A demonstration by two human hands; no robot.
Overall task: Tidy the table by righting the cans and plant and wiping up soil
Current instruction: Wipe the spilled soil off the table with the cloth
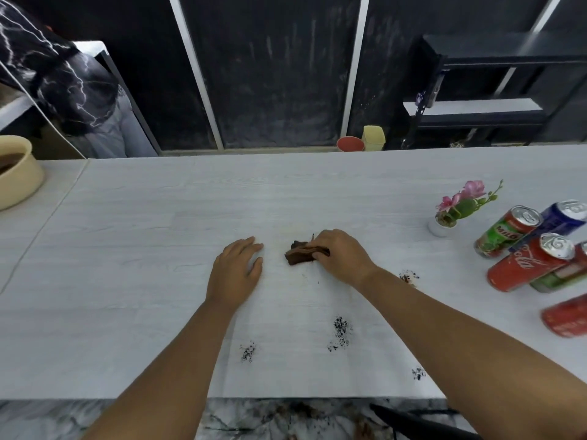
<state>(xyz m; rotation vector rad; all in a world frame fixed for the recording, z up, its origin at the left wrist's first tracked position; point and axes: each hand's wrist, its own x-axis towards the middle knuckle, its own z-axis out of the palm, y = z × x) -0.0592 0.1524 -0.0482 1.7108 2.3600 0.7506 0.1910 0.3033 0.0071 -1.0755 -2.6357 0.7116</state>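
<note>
Currently I see both bare hands over the white wood-grain table (pixel 143 217). My right hand (pixel 341 257) presses a crumpled brown cloth (pixel 301 253) to the tabletop near the centre; the fingers are curled down over its right end and closed on it, and the left part of the cloth sticks out from under them. My left hand (pixel 236 271) lies flat, palm down, fingers spread loosely and holding nothing, just left of the cloth and apart from it.

Soil: four dark patches on the table. One small patch (pixel 409 277) sits just right of my right forearm. A larger patch (pixel 340 333) lies between the two forearms, nearer the front edge. A small patch (pixel 248 351) lies beside my left forearm. A last small patch (pixel 418 373) is close to the front edge, touching the line of my right forearm.

The plant (pixel 457 209), pink flowers in a small white pot, stands upright at the right. Near it, further right, cans stand in a group: a green Milo can (pixel 505 231), a blue can (pixel 560 217) behind it, a red Coca-Cola can (pixel 529 263), and a green-and-red can (pixel 562 276) partly hidden behind that. Another red can (pixel 567 315) is cut by the frame edge; I cannot tell its posture.
</note>
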